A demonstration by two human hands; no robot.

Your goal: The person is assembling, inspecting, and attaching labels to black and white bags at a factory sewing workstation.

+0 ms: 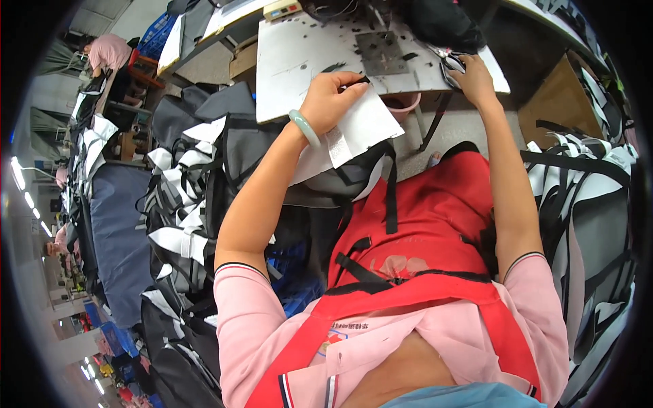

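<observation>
My left hand (328,100), with a pale green bangle at the wrist, is closed over the front edge of the white table. Thumb and fingers pinch a short black strip (358,83). A white sheet of fabric (373,121) hangs below that hand, joined to dark grey material (325,189) that drapes toward my lap. At the table's right end my right hand (474,80) curls round a small black-and-light item (451,66). Its kind is hard to make out, and the fingers partly cover it.
Black scraps dot the white table (292,51) around a metal plate (382,53). Piled black, grey and white bag pieces (187,183) stand at my left, with more strapped pieces (592,204) at my right. A pink bin (403,107) sits underneath. Another person (109,53) works far left.
</observation>
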